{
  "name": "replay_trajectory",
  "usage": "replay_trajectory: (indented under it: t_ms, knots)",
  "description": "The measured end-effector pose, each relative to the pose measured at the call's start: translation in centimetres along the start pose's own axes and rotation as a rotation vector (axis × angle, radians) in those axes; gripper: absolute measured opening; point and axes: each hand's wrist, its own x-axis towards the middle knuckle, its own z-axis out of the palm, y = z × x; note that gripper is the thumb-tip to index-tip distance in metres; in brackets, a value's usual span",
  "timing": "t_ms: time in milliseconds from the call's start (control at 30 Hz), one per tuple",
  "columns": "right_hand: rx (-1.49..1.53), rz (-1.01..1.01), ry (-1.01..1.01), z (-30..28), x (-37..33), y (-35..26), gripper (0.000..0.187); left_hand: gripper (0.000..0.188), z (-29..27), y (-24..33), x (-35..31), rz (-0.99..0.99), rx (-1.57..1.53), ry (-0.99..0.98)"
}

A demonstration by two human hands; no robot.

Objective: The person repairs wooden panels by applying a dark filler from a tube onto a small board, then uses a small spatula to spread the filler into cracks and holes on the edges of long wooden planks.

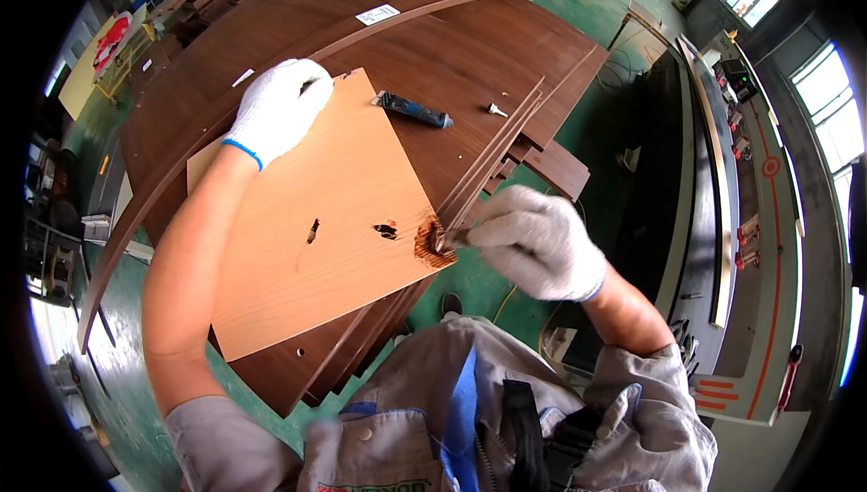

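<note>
A light wood-grain board (298,194) lies tilted on a stack of dark brown panels. My left hand (282,111), in a white knit glove, grips its far edge with curled fingers. My right hand (540,243), gloved too, is closed in a pinch on a small flat tool (459,238), mostly hidden by the fingers. The tool's tip touches a patch of dark brown paste (433,241) smeared at the board's right corner. Two dark-edged marks, one a brown blotch (386,232) and one a narrow slot (313,231), show on the board's face. Beyond it lies a dark tube (414,110).
A small white nozzle or cap (496,110) sits on the dark panels (506,49) near the tube. A long curved-looking brown strip (361,38) runs behind my left hand. At right stands a long machine (768,221) with a pale, red-lined side. The floor (578,18) is green.
</note>
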Motion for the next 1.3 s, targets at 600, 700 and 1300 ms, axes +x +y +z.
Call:
replay_trajectory:
  t_ms: [600, 700, 1300]
  knots:
    - [-0.654, 0.009, -0.443, -1.9, 6.2, -6.3, 0.021, 0.022, 0.1, -0.4, 0.1, -0.021, 0.013, -0.014]
    - [-0.681, -0.049, -0.51, -2.3, 6.4, -6.8, 0.023, 0.022, 0.2, -0.6, 0.3, -0.003, 0.016, -0.004]
    - [-0.596, 0.148, -0.601, -3.6, 7.7, -7.5, 0.013, 0.025, 0.0, -0.9, 0.0, -0.003, -0.002, -0.01]
